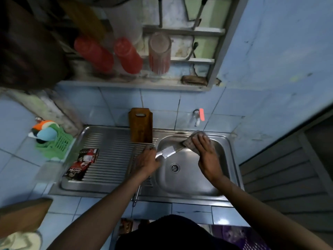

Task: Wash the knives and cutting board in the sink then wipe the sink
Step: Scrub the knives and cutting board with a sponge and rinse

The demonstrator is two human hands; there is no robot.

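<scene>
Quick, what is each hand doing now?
Left hand: grips the knife by its handle.
Right hand: holds a cloth against the blade tip.

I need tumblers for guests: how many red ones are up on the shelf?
3: two opaque red tumblers left, one clear reddish tumbler right of them. More may hide at upper left.

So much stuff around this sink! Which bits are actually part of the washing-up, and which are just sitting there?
Part of the job:
knife, held by the left hand
cloth, under the right hand
cutting board, leaning against the wall
sink
tap

Just lying about:
red cups
green basket
packets on the drainer
</scene>
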